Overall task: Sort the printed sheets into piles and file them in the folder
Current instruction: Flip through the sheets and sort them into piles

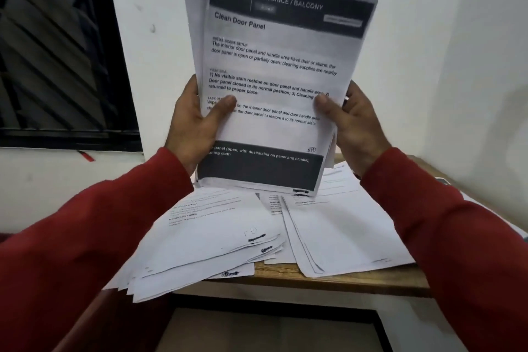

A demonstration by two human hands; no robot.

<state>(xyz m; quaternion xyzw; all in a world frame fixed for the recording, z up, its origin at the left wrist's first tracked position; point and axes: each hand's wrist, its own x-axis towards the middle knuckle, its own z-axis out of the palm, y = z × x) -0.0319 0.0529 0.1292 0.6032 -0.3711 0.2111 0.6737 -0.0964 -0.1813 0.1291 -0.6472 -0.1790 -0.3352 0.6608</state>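
L hand (197, 120) & R hand (353, 126) each closed on sheet stack (274, 88), thumbs on front, held upright above worktop (337, 277), forearms raised.

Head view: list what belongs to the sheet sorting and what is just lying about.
Part of the job:
held stack of printed sheets
left hand
right hand
left pile
right pile

Lying about:
wooden table
window
red object on the sill

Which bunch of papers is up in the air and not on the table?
The held stack, topped by the "2747 Clean Door Panel" sheet. The left pile and right pile lie flat on the table.
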